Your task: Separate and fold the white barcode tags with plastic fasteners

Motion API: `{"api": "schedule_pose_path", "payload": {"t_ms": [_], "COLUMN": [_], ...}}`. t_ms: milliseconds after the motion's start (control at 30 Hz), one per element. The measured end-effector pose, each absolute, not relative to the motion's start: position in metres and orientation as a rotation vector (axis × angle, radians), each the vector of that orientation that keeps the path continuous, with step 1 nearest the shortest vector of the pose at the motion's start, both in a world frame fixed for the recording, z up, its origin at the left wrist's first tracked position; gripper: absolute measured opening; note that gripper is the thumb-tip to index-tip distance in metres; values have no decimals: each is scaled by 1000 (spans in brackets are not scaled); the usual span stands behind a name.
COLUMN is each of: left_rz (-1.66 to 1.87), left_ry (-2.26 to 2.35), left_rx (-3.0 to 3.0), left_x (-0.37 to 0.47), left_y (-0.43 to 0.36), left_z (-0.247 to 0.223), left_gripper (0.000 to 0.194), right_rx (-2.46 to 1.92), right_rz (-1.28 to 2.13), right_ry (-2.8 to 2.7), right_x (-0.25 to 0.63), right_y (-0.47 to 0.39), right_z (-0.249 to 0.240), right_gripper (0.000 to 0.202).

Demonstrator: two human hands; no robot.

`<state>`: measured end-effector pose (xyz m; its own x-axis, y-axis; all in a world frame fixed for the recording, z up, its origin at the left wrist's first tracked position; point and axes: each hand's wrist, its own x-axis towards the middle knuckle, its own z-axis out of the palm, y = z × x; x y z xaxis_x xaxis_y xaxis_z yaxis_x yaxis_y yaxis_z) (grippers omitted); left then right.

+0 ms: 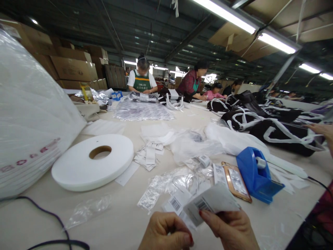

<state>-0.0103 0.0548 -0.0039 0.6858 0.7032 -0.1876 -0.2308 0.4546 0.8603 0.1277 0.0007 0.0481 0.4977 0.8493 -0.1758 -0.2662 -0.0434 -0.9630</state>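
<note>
My right hand (232, 229) grips a white barcode tag (212, 199), its thumb pressed on the printed face. Just left of it, my left hand (165, 231) is closed with thumb and forefinger together; whatever they may pinch is hidden. Behind the held tag shows another barcode label (175, 203), and I cannot tell whether it is held or lies on the table. Small clear plastic bags (158, 187) lie beyond my hands, with loose looped strings (191, 178) among them. A loose pile of white tags (149, 154) is farther back.
A big white roll (78, 170) lies at left beside a bulging plastic sack (31, 114). To the right are a phone (236, 182) and a blue tape dispenser (253, 173). Black bags with white-wrapped handles (283, 135) cover the right side. Several people work across the table.
</note>
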Motion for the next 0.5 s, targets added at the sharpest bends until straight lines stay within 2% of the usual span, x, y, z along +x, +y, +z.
{"api": "schedule_pose_path", "payload": {"t_ms": [300,500], "left_rz": [599,560], "left_ry": [515,470], "left_rx": [645,592], "left_x": [-3,-1], "left_y": [49,47], "left_z": [-5,-12], "left_gripper": [25,31], "right_rx": [-1394,-1301], "right_rz": [975,1124], "right_ry": [-641,-629], "right_x": [133,132], "right_y": [-2,-4], "right_z": [41,39], "right_gripper": [23,25]}}
